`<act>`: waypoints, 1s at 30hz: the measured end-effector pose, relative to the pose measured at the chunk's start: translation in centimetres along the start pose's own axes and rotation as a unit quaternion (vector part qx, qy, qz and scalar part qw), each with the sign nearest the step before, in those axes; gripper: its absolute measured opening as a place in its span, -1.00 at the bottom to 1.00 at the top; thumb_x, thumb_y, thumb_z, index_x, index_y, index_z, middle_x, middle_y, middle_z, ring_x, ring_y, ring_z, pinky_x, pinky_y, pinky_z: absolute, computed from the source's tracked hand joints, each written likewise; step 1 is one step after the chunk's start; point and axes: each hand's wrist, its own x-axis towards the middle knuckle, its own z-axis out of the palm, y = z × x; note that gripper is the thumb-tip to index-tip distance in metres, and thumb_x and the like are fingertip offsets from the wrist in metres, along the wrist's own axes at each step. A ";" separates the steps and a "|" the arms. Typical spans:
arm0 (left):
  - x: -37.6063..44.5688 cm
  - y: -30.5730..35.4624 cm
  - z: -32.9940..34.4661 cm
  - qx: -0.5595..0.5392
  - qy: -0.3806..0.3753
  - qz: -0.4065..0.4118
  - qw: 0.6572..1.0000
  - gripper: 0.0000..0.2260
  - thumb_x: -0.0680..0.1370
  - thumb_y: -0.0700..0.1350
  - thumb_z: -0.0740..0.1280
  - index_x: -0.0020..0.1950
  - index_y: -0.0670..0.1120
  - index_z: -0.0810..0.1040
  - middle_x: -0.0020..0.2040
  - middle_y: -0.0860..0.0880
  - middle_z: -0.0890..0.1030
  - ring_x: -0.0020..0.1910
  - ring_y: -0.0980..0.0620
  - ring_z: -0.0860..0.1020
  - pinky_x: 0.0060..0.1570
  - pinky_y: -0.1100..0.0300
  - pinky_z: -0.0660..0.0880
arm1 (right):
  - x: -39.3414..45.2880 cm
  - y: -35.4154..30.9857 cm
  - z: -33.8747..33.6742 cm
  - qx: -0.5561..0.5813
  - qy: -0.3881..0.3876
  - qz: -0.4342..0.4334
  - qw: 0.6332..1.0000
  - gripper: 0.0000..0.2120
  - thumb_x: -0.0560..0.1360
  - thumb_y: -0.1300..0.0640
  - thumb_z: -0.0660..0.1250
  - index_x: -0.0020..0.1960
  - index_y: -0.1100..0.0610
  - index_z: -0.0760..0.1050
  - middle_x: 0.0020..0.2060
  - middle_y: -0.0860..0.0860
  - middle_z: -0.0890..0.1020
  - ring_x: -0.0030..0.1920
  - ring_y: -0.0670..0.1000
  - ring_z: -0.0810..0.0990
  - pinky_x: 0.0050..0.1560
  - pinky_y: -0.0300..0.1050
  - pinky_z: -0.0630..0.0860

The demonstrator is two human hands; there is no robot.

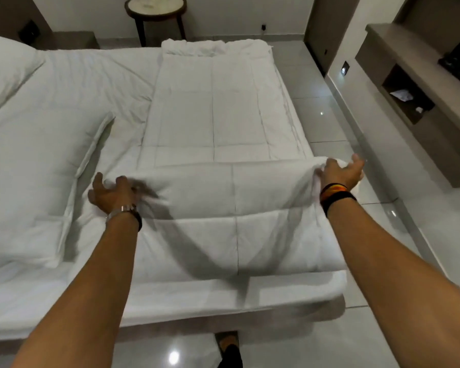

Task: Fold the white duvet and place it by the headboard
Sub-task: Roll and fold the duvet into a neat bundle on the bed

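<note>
Far left: white pillow (3, 67) at the upper edge of the bed (72, 83), second pillow (35, 187) lying flat nearer the camera, its right corner just beside the duvet

Left of centre: left hand (112, 193) palm-down on the left end of the folded-over roll of the white duvet (213, 120); fingers (98, 179) spread and bent, pressing into the fabric, no pinch visible. Metal bracelet (121, 211) at the wrist

Centre: duvet laid as a long strip along the right side of the mattress, running away from the camera; far end bunched into a thick fold near the far edge of the bed. Near end turned over on itself into a puffy roll spanning between both hands, a further layer hanging toward the near mattress edge. Quilting seams visible. Round side bench (155, 9) on dark legs beyond the bed, against the wall

Right of centre: right hand (340, 172) at the right end of the roll, edge of the fabric gathered under the palm and thumb, fingers (357, 162) extended and blurred; grasp on the duvet edge. Dark striped wristband (335, 193)

Far right: glossy tiled floor (329, 102), wall shelf unit (409, 83) with an open cubby holding small items, too small to tell

Bottom: one foot (228, 346) on the floor beside the bed base
</note>
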 end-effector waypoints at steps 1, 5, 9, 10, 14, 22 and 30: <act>0.3 -0.6 1.0 0.036 -0.021 0.017 0.999 -0.49 0.63 -0.13 0.35 0.59 -0.06 0.37 0.65 -0.15 0.16 0.52 -0.04 0.35 0.08 0.62 0.27 | 0.2 0.8 0.8 -0.027 -0.036 -0.046 0.998 -0.38 0.58 0.14 0.44 0.59 0.07 0.34 0.53 0.12 0.26 0.38 0.12 0.50 0.38 -0.03 0.51; 0.7 -8.0 1.3 0.252 -0.174 0.016 0.952 -0.42 0.66 0.20 0.22 0.66 0.12 0.21 0.71 -0.06 0.01 0.65 -0.08 0.14 0.58 0.12 0.07 | -1.8 9.6 0.0 -0.270 -0.161 -0.147 0.938 -0.31 0.63 -0.19 0.34 0.66 0.01 0.22 0.67 0.14 0.14 0.66 0.13 0.15 0.64 0.13 0.09; 2.4 -15.9 1.2 0.498 -0.260 0.080 0.823 -0.32 0.63 0.32 -0.04 0.69 0.03 0.13 0.70 -0.20 0.04 0.67 -0.23 0.01 0.61 -0.12 -0.06 | -2.1 17.2 0.6 -0.484 -0.219 -0.113 0.840 -0.19 0.55 -0.49 0.00 0.70 -0.17 0.00 0.70 0.13 -0.12 0.69 0.11 -0.19 0.60 0.20 -0.33; 2.8 -16.9 1.4 0.515 -0.260 0.094 0.812 -0.28 0.60 0.34 -0.09 0.70 0.03 0.12 0.70 -0.20 0.03 0.67 -0.23 0.00 0.61 -0.14 -0.07 | -1.7 18.5 1.3 -0.515 -0.226 -0.104 0.820 -0.18 0.55 -0.52 -0.04 0.70 -0.20 -0.06 0.70 0.12 -0.17 0.68 0.10 -0.25 0.60 0.21 -0.35; 3.4 -18.3 1.9 0.543 -0.258 0.140 0.787 -0.27 0.58 0.33 -0.13 0.70 0.03 0.13 0.70 -0.19 0.01 0.68 -0.21 -0.04 0.60 -0.17 -0.14 | -1.1 20.3 2.9 -0.559 -0.226 -0.080 0.794 -0.22 0.59 -0.50 -0.07 0.70 -0.20 -0.14 0.69 0.12 -0.24 0.66 0.09 -0.35 0.57 0.27 -0.41; -4.7 -17.5 -2.9 0.386 -0.097 -0.076 0.914 -0.19 0.46 0.61 -0.05 0.64 0.36 -0.16 0.66 -0.12 -0.39 0.63 -0.29 -0.35 0.46 -0.50 -0.23 | -4.4 20.2 -2.5 -0.378 -0.044 0.127 0.916 -0.01 0.37 -0.65 0.18 0.62 -0.42 -0.24 0.62 0.05 -0.46 0.62 0.29 -0.43 0.34 0.75 -0.16; -3.4 -17.3 -2.5 0.169 0.036 -0.267 0.948 0.12 0.37 0.42 0.47 0.66 0.28 -0.25 0.65 -0.25 -0.35 0.63 -0.34 0.14 0.54 -0.34 0.13 | -3.1 20.5 -1.8 -0.234 0.007 0.199 0.952 0.30 0.25 -0.49 0.53 0.65 -0.33 -0.31 0.69 0.17 -0.15 0.66 0.36 -0.10 0.62 0.37 0.01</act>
